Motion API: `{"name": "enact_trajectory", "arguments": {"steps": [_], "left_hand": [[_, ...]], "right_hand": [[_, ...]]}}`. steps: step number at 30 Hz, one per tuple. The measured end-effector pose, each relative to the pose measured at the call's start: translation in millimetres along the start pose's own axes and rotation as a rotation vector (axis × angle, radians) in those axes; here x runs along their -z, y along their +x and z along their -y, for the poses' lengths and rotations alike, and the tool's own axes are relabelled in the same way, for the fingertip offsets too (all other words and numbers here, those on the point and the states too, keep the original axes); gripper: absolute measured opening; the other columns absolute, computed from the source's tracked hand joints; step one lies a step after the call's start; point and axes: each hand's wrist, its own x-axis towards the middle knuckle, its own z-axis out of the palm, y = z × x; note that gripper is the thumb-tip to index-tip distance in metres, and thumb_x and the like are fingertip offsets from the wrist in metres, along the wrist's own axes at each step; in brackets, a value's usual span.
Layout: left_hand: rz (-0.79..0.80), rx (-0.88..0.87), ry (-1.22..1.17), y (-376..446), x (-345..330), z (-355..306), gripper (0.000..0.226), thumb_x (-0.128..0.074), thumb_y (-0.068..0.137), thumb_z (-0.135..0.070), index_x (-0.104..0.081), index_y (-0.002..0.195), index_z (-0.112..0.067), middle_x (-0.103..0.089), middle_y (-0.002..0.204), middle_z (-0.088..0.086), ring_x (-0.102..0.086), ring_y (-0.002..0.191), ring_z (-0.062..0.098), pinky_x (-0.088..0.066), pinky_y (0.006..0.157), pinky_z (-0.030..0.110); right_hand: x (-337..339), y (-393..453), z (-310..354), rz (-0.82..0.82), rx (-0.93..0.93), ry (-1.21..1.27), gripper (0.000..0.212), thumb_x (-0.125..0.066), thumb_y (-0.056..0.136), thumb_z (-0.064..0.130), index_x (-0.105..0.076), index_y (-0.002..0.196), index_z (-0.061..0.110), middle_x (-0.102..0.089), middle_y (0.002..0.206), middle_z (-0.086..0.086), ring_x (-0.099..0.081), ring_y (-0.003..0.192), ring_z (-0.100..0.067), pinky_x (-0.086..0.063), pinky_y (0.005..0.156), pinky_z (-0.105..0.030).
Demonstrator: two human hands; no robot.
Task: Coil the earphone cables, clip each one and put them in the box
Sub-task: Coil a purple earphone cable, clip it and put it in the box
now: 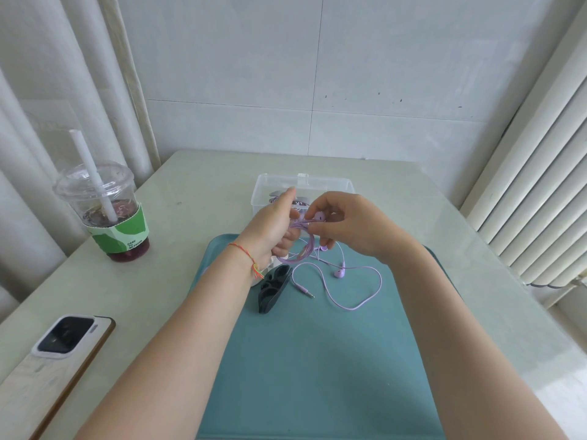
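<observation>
Both hands work above the far end of the teal tray [317, 360]: the left hand [273, 227] holds a coil of the purple earphone cable [306, 249] looped around its fingers, while the right hand [346, 227] pinches the strands near one earbud. The loose tail, second earbud [339, 274] and jack plug [306, 292] lie on the tray and could snag or let the coil spring open. I count one loose cable, two black clips [274, 289], and one clear box [303, 193], probably already holding earphones.
</observation>
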Motion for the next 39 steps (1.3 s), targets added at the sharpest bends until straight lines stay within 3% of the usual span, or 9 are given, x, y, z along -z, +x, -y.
{"name": "enact_trajectory", "arguments": {"steps": [3,6,9,12,15,23,30,35,39], "left_hand": [[0.042,-0.029,-0.135,5,4,1,0.024,-0.036,0.096,-0.015,-0.034,0.072,-0.019,-0.022,0.048,-0.006,-0.014,0.034,0.005,-0.008,0.04,0.017],[0.091,-0.096,-0.194,6,5,4,0.025,-0.034,0.096,-0.003,-0.038,0.077,-0.019,-0.025,0.049,-0.005,-0.016,0.036,0.004,-0.01,0.041,0.016],[0.11,-0.114,-0.185,5,4,5,0.019,-0.036,0.099,-0.003,-0.042,0.087,-0.017,-0.029,0.049,-0.006,-0.018,0.037,0.004,-0.013,0.039,0.014],[0.102,-0.13,-0.154,6,2,5,0.017,-0.035,0.097,-0.002,-0.041,0.091,-0.015,-0.03,0.049,-0.007,-0.019,0.036,0.003,-0.013,0.038,0.015],[0.08,-0.135,-0.142,5,1,5,0.017,-0.035,0.097,-0.002,-0.042,0.09,-0.016,-0.031,0.05,-0.006,-0.02,0.036,0.004,-0.015,0.038,0.015],[-0.059,-0.221,0.124,5,-5,5,0.012,-0.038,0.095,-0.003,-0.037,0.1,-0.014,-0.041,0.058,0.002,-0.028,0.041,0.011,-0.023,0.04,0.019],[-0.072,-0.213,0.178,5,-6,3,0.011,-0.036,0.097,-0.004,-0.038,0.104,-0.012,-0.044,0.059,0.003,-0.033,0.043,0.012,-0.027,0.04,0.018],[-0.118,-0.213,0.333,1,-4,1,0.006,-0.041,0.098,-0.011,-0.041,0.104,-0.013,-0.055,0.071,0.006,-0.047,0.057,0.015,-0.039,0.053,0.024],[-0.113,-0.252,0.383,1,2,-4,0.009,-0.043,0.095,-0.006,-0.046,0.094,-0.015,-0.062,0.071,0.003,-0.055,0.059,0.016,-0.042,0.057,0.026]], "right_hand": [[-2,2,-2,0.002,-0.013,0.017,0.01,-0.068,0.088,0.014,-0.062,0.096,0.011,-0.065,0.073,-0.003,-0.066,0.058,-0.016,-0.055,0.065,-0.03],[-3,3,-6,-0.046,-0.014,0.003,0.008,-0.068,0.087,0.016,-0.063,0.094,0.014,-0.066,0.08,-0.002,-0.065,0.068,-0.013,-0.053,0.071,-0.029],[-4,4,-6,-0.112,0.035,-0.015,0.011,-0.07,0.085,0.016,-0.064,0.094,0.015,-0.065,0.087,0.006,-0.06,0.079,-0.007,-0.048,0.075,-0.02],[-7,5,-4,-0.113,0.05,0.032,0.012,-0.073,0.08,0.011,-0.065,0.088,0.016,-0.067,0.083,-0.004,-0.06,0.074,-0.019,-0.052,0.077,-0.029],[-7,6,-5,-0.141,0.039,0.063,0.015,-0.073,0.079,0.006,-0.066,0.081,0.019,-0.07,0.085,-0.013,-0.069,0.081,-0.029,-0.055,0.083,-0.042],[-12,7,-10,-0.096,-0.087,0.202,0.01,-0.072,0.079,0.009,-0.066,0.087,0.009,-0.075,0.085,-0.009,-0.065,0.066,-0.018,-0.056,0.081,-0.046],[-14,8,-13,-0.097,-0.088,0.227,0.006,-0.07,0.081,0.007,-0.067,0.086,0.009,-0.075,0.082,-0.008,-0.06,0.059,-0.011,-0.052,0.071,-0.035],[-18,7,-11,-0.046,-0.113,0.203,0.006,-0.068,0.083,0.006,-0.063,0.083,0.01,-0.075,0.082,-0.011,-0.059,0.055,-0.007,-0.047,0.067,-0.031],[-20,7,-7,-0.137,-0.111,0.187,0.004,-0.068,0.081,0.008,-0.064,0.081,0.009,-0.073,0.071,-0.001,-0.059,0.057,-0.007,-0.049,0.067,-0.032]]}}
